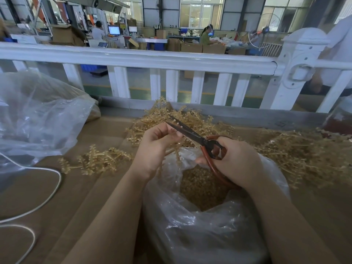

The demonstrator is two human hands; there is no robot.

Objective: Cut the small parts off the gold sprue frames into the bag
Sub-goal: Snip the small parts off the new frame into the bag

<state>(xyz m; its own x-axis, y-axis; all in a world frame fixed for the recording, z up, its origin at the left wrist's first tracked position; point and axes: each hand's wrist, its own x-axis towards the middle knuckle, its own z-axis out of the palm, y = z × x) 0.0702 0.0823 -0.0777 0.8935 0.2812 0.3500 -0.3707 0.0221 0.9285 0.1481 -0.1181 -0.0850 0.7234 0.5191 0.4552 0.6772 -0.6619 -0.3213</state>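
My left hand grips a gold sprue frame that hangs down over the mouth of a clear plastic bag. My right hand holds red-handled scissors, fingers through the loops. The dark blades stand slightly apart, pointing up and left past my left fingertips. Cut gold parts fill the bottom of the bag.
Heaps of gold sprue frames lie behind the hands, on the right and on the left of the cardboard-covered table. A large clear bag sits far left. A white cord loops nearby. A white railing runs behind.
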